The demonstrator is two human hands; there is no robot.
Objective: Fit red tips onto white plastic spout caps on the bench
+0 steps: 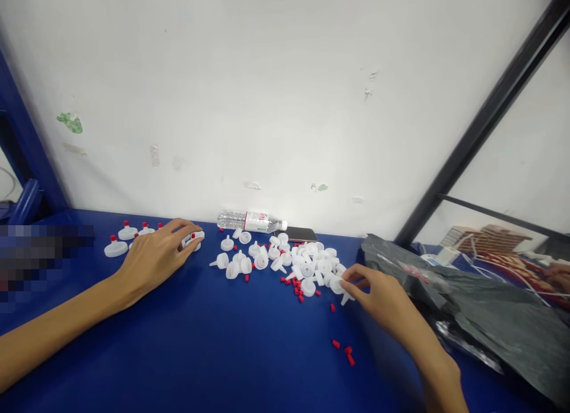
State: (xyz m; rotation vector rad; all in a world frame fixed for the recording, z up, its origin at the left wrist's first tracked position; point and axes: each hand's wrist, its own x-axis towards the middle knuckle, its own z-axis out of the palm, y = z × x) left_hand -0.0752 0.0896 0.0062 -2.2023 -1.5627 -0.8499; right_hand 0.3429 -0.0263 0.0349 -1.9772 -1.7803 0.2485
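Note:
My left hand (154, 255) is at the left of the blue table, its fingers closed round a white nozzle cap (196, 237) with a small red tip. Around and behind that hand stand several more white nozzle caps with red tips (116, 247), upright on their round bases. At the right edge of a pile of white nozzle caps (307, 261) without tips, my right hand (380, 294) pinches one white nozzle cap (347, 296) between thumb and fingers. Small red tips (297, 287) lie in front of the pile, and several (349, 352) are nearer to me.
A clear plastic bottle (252, 221) lies on its side by the wall, with a dark phone (296, 234) beside it. Crumpled grey plastic bags (481, 306) cover the table's right side. A dark metal post (476, 116) rises there, and a blue frame (27, 134) stands at the left.

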